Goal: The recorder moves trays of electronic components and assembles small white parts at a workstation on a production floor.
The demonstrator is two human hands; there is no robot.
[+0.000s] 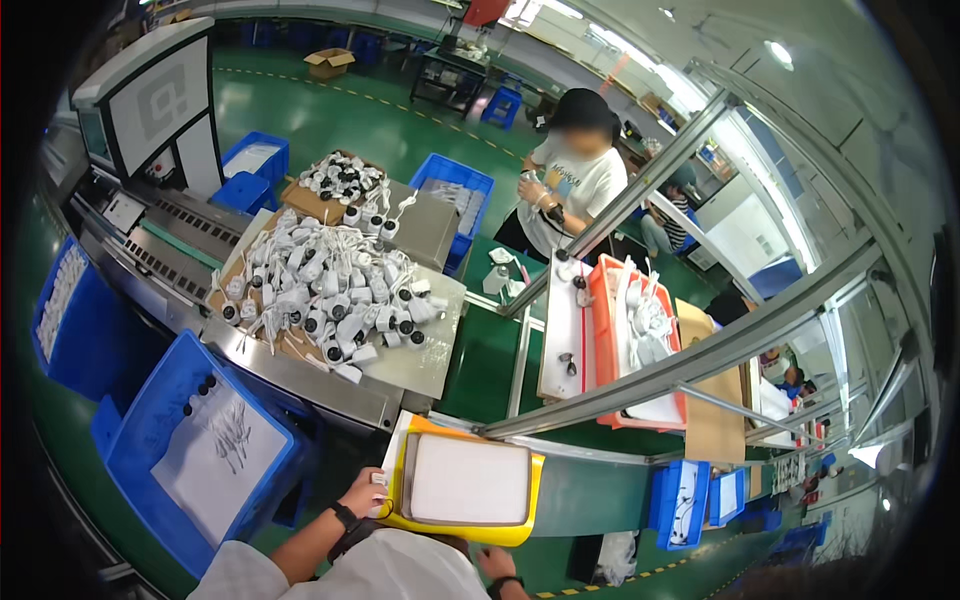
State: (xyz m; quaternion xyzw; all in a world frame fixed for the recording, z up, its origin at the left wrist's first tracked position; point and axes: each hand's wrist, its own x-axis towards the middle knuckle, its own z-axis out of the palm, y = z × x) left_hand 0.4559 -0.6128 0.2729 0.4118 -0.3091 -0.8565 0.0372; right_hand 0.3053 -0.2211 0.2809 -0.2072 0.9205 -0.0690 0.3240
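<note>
My left hand [364, 494] is closed around a small white block-shaped piece [378, 479], and a dark thin cord or loop shows just below it. This hand is beside the left edge of a yellow tray [537, 490], which has a white, grey-rimmed panel [470, 478] lying in it. Low by my body, on the right, is my right hand [497, 562]; its fingers are too small and partly hidden to read. Beyond the tray, a large heap of white corded devices with black round ends [325, 285] covers a metal table [430, 365].
A blue bin [285, 440] with thin pieces on white sheeting stands left of me. Metal frame posts [690, 375] slant across the right side. Behind them is an orange crate [603, 320] of white parts. Across the table, a person [575, 185] handles something small.
</note>
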